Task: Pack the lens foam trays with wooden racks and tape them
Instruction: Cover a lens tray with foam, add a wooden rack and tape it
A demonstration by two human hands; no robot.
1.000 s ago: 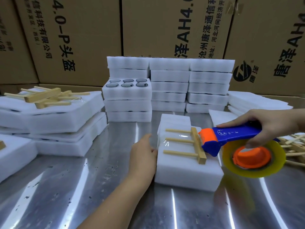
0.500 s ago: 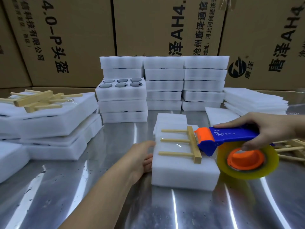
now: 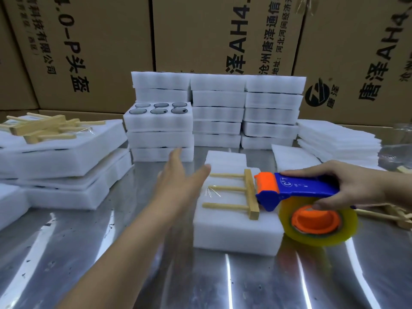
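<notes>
Taping step: foam tray pack (image 3: 234, 228) lies flat on the steel table (image 3: 111, 264), front centre, with a wooden rack (image 3: 243, 192) on its top face.
Wooden rack: three pegs point left and the crossbar sits to the right; a glint of clear film shows near the middle peg.
Right hand (image 3: 356, 186): wrapped round the blue handle of the tape dispenser (image 3: 296, 190), whose orange nose meets the crossbar.
Left hand (image 3: 178, 181): fingers straight and spread, holding nothing, raised just left of the pack; whether the thumb touches the foam cannot be told.
Foam, judged: light, soft and easily dented, so likely to skid on the polished steel when tape is pulled.
Rack, judged: stiff and light, with thin pegs that could snap or shift under the roller.
Hold, judged: a flat palm against the left side wall or top edge, pressing down and toward the dispenser, clear of the pegs.
Lens trays behind (image 3: 158, 117): stacked well apart from the pack; their contents are probably fragile.
</notes>
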